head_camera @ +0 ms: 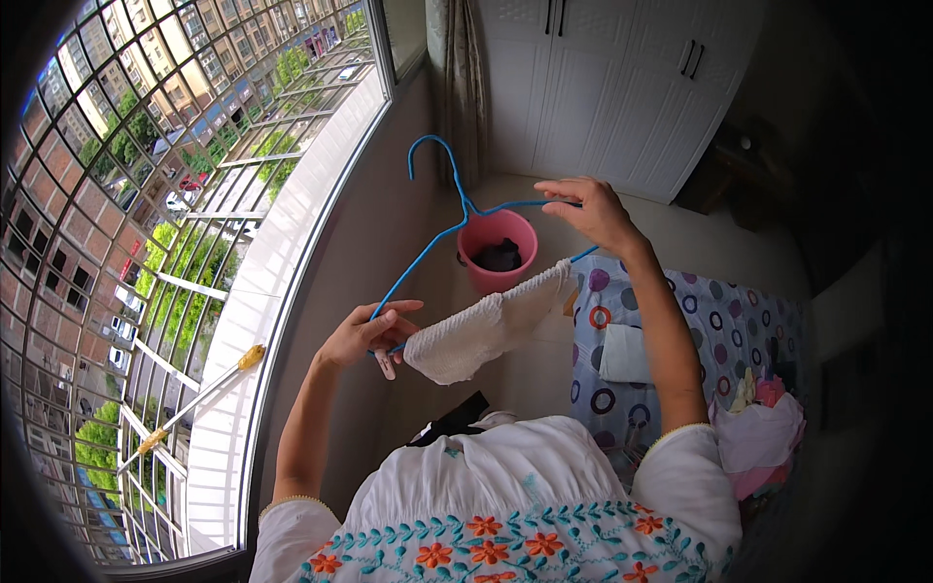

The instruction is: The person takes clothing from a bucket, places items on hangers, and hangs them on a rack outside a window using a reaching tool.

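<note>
A blue wire clothes hanger (430, 246) spans the space between my hands, its hook up and to the left. Over its lower bar hangs a white textured cloth (466, 335). My left hand (368, 331) grips the hanger's left corner, where a pale clothes peg (385, 364) is also seen. At the opposite shoulder of the hanger, my right hand (590, 211) holds the wire between thumb and fingers. The hanger's right corner is partly hidden by my right hand and wrist.
Beyond the hanger, a pink bucket (498, 280) with dark cloth stands on the floor. A barred window (291, 291) is on the left. White wardrobe doors (583, 95) stand ahead. On the right, a dotted cover (689, 291) bears a folded cloth (625, 355) and piled clothes (758, 437).
</note>
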### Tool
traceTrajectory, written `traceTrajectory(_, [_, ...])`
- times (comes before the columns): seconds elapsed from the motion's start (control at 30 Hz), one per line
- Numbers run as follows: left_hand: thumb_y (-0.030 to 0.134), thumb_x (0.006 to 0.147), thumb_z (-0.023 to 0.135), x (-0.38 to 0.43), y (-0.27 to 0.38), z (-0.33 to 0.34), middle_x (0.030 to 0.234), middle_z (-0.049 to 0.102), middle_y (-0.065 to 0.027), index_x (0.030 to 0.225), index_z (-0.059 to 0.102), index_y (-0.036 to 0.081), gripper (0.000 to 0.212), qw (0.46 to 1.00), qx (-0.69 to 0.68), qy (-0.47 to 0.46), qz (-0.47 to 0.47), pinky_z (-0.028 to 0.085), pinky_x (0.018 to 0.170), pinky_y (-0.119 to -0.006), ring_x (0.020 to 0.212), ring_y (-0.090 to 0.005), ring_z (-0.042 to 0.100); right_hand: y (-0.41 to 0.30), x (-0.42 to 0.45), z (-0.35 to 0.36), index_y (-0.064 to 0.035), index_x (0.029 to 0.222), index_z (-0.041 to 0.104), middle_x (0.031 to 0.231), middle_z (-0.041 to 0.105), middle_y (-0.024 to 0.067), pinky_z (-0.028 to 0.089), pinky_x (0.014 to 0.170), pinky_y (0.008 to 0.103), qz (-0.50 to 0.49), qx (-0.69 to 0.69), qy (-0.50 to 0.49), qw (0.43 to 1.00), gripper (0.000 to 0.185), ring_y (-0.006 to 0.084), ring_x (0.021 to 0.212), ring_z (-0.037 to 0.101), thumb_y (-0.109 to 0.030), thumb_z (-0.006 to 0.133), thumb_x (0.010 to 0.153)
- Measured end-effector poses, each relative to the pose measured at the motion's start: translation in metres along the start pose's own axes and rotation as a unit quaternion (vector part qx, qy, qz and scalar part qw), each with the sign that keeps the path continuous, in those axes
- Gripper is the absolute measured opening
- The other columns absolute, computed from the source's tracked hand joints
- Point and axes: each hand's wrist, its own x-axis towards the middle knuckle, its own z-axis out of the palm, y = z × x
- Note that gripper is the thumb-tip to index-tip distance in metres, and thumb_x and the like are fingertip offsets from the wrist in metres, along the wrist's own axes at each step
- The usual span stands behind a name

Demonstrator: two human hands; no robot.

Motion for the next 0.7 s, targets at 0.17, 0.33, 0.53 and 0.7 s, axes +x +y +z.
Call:
traceTrajectory(0.17, [0.029,0.086,0.035,-0.006,-0.01,0.012,0.081,0.058,-0.0143,0.119,0.033,0.001,0.043,0.998,-0.019,0.059,0.032,0.05,0.053,-0.024,0.065,-0.0177,0.059,0.03,-0.059,0.031,-0.0009,0.078,0.056,0.074,0.059,0.0108,0.043,0.062,0.0284,0.252,0.032,0.104,0.961,0.015,0.0189,0.069,0.057,-0.012,0.059,0.069])
traceTrajectory(0.33, [0.026,0.087,0.034,-0.015,-0.008,0.022,0.079,0.059,-0.012,0.12,0.034,0.004,0.039,0.992,0.033,0.12,0.026,0.049,0.06,-0.025,0.068,-0.0165,0.059,0.054,-0.089,0.127,0.0002,0.079,0.056,0.07,0.059,0.0111,0.043,0.062,0.0302,0.252,0.079,0.02,0.964,0.019,0.0206,0.068,0.058,-0.016,0.058,0.069])
traceTrajectory(0.53, [0.025,0.086,0.036,-0.035,-0.017,0.008,0.07,0.059,-0.0094,0.116,0.041,0.006,0.035,0.956,0.13,0.259,0.048,0.049,0.061,-0.024,0.065,-0.0144,0.058,0.076,-0.071,0.166,-0.0004,0.081,0.054,0.074,0.058,0.0089,0.042,0.062,0.0278,0.24,0.191,-0.019,0.952,0.015,0.0156,0.071,0.055,-0.014,0.049,0.076])
traceTrajectory(0.7, [0.02,0.086,0.037,-0.063,-0.017,0.001,0.062,0.056,-0.0066,0.112,0.047,0.01,0.029,0.938,0.17,0.301,-0.038,0.047,0.051,-0.021,0.055,-0.0096,0.055,0.054,0.0,0.125,-0.0044,0.084,0.051,0.074,0.053,0.0009,0.04,0.063,0.0203,0.303,0.568,-0.066,0.762,0.013,0.0082,0.069,0.049,-0.015,0.05,0.078])
